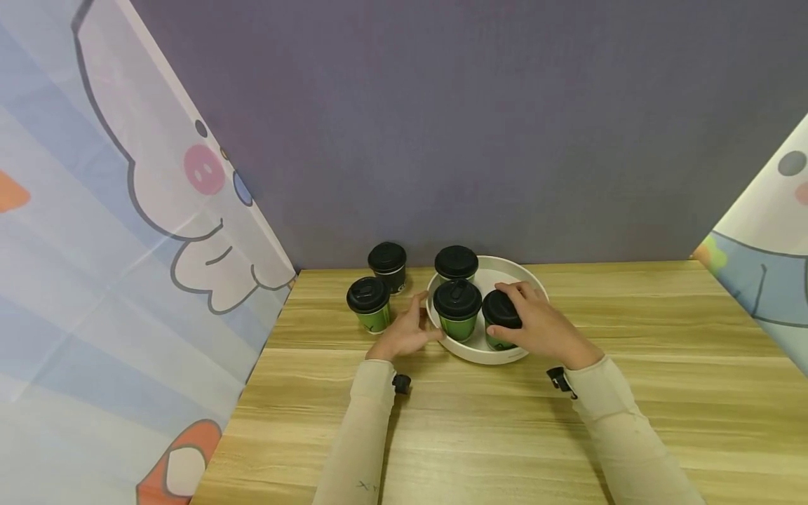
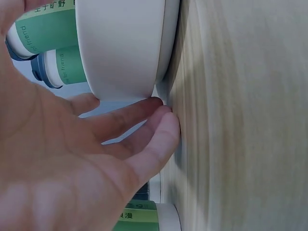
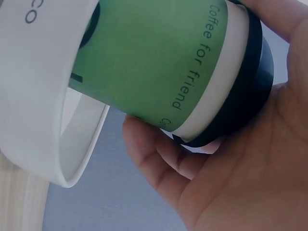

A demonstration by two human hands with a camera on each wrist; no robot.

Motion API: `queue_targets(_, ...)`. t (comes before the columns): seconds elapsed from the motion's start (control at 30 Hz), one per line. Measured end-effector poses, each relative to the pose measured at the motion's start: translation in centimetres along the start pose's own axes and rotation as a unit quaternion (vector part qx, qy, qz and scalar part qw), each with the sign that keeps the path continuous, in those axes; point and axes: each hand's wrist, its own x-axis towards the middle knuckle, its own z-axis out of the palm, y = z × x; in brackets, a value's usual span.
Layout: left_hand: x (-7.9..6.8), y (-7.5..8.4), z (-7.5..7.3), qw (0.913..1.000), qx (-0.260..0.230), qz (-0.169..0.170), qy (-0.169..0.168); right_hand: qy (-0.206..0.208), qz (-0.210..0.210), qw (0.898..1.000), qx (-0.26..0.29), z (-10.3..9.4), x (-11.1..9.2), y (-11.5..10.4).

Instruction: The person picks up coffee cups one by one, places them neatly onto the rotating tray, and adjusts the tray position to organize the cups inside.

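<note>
My right hand [image 1: 539,326] grips a green paper coffee cup [image 3: 159,57] from above. Its fingers and thumb go round the black lid [image 1: 501,308] and upper side. That cup stands at the right inside a round white tray [image 1: 486,356], with its base hidden by the rim in the right wrist view. Against the tray's left side rests my left hand [image 1: 407,333], fingers fairly straight and fingertips low by the table in the left wrist view. Two more lidded cups are in the tray, a green one [image 1: 458,326] in front and another [image 1: 456,263] behind.
Left of the tray, a green lidded cup [image 1: 374,319] stands close to my left hand. Behind it is a dark lidded cup [image 1: 391,277]. A grey wall panel [image 1: 473,140] rises at the back edge of the wooden table [image 1: 480,435].
</note>
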Motion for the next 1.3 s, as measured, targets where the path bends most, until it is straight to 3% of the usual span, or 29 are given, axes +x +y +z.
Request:
queue_targets(0.3,0.0,0.4,0.4,0.9996,0.0,-0.027,-0.008,-0.003,0.008,1.0,-0.005,-0.2,-0.1,-0.1)
queue_targets(0.8,0.1,1.0,1.4,0.9986,0.048,-0.019,0.014,-0.012,0.017,1.0,-0.006,-0.8,-0.3,-0.2)
queue_targets(0.9,0.2,0.9,1.3,0.9987,0.047,-0.021,0.01,0.005,0.019,1.0,0.01,-1.2,-0.2,0.2)
queue_targets(1.17,0.1,0.8,1.1,0.9998,0.017,-0.013,0.003,0.103,0.017,0.994,0.044,-2.4,-0.1,1.7)
queue_targets(1.3,0.0,0.7,0.9,1.0,0.002,-0.007,0.001,0.116,0.034,0.992,0.039,-2.6,-0.1,2.4)
